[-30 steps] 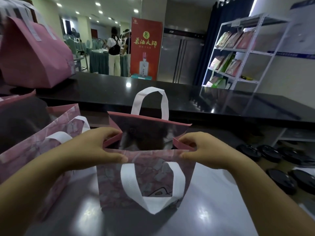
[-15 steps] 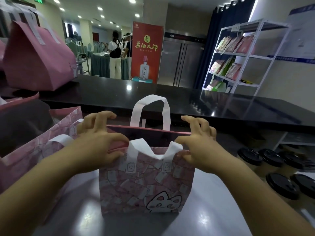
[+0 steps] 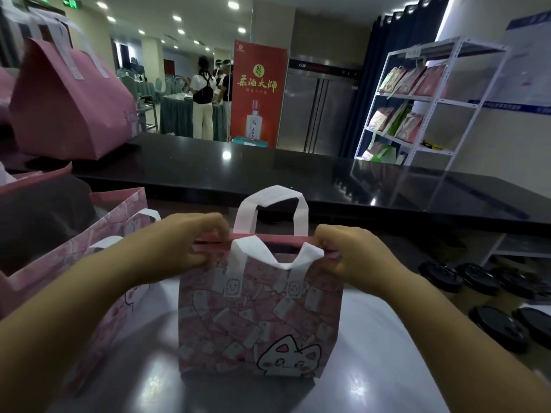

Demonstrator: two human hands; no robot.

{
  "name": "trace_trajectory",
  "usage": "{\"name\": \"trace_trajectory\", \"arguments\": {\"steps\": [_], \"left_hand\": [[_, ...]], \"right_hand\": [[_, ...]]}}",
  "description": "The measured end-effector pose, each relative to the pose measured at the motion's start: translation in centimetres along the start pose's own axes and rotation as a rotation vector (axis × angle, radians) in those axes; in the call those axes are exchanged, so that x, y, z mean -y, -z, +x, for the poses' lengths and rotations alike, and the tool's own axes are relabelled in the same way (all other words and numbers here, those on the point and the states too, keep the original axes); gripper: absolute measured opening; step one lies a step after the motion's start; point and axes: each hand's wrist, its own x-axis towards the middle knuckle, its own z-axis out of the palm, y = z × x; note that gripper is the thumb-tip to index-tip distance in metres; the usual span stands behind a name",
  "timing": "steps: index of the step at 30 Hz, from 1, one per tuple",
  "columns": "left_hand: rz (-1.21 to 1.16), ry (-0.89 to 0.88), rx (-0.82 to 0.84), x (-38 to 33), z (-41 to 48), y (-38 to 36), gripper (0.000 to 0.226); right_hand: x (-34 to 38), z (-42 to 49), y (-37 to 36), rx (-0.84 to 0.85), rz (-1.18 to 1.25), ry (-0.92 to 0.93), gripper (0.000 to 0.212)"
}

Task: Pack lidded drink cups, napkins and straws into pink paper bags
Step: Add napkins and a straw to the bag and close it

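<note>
A pink paper bag (image 3: 259,320) with a white cat drawing and white handles stands upright on the grey worktop (image 3: 366,371) right in front of me. My left hand (image 3: 185,245) pinches the left end of its top rim. My right hand (image 3: 348,251) pinches the right end. The two rims are pressed close together, so the bag's inside is hidden. Several drink cups with black lids (image 3: 480,296) stand at the right, apart from the bag.
A second pink patterned bag (image 3: 89,263) stands open at my left, touching my forearm. Another pink bag (image 3: 71,99) sits on the raised black counter (image 3: 268,177) beyond. A white shelf rack (image 3: 429,99) is at the back right. People stand far behind.
The bag's mouth was held wide open and has been drawn shut. Its near handle flipped up from hanging down. Both hands now grip the rim ends.
</note>
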Motion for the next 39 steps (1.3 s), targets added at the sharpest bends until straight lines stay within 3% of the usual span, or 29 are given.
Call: {"name": "trace_trajectory", "arguments": {"steps": [5,12,16,18,23,27,33,35,39], "left_hand": [[-0.074,0.054,0.028,0.8,0.8,-0.2,0.050],[-0.046,-0.065,0.031,0.9,1.0,0.0,0.041],[-0.088,-0.074,0.053,1.2,0.8,0.1,0.034],[-0.147,-0.032,0.093,1.4,0.7,0.3,0.020],[-0.332,0.124,0.163,2.1,-0.2,0.2,0.048],[-0.170,0.138,-0.112,1.9,-0.6,-1.5,0.053],[-0.148,0.135,-0.490,0.1,-2.4,-5.1,0.061],[-0.218,0.157,-0.551,-0.5,-3.1,-6.1,0.066],[-0.456,0.258,-0.675,-1.6,-4.7,-7.8,0.066]], "right_hand": [[-0.9,0.1,-0.9,-0.017,0.113,-0.039,0.044],[-1.3,-0.1,-1.7,-0.098,0.100,0.129,0.028],[-1.6,-0.1,-2.2,-0.108,0.101,0.132,0.031],[-1.9,0.0,-2.4,-0.112,0.138,0.106,0.031],[-2.4,0.4,-2.5,-0.135,0.220,0.027,0.028],[-2.0,0.3,-2.8,-0.217,0.149,0.011,0.030],[-0.9,-2.3,-4.3,-0.534,0.095,-0.103,0.063],[-0.6,-3.6,-5.3,-0.610,0.153,-0.182,0.070],[-0.2,-6.5,-7.5,-0.587,0.332,-0.279,0.080]]}}
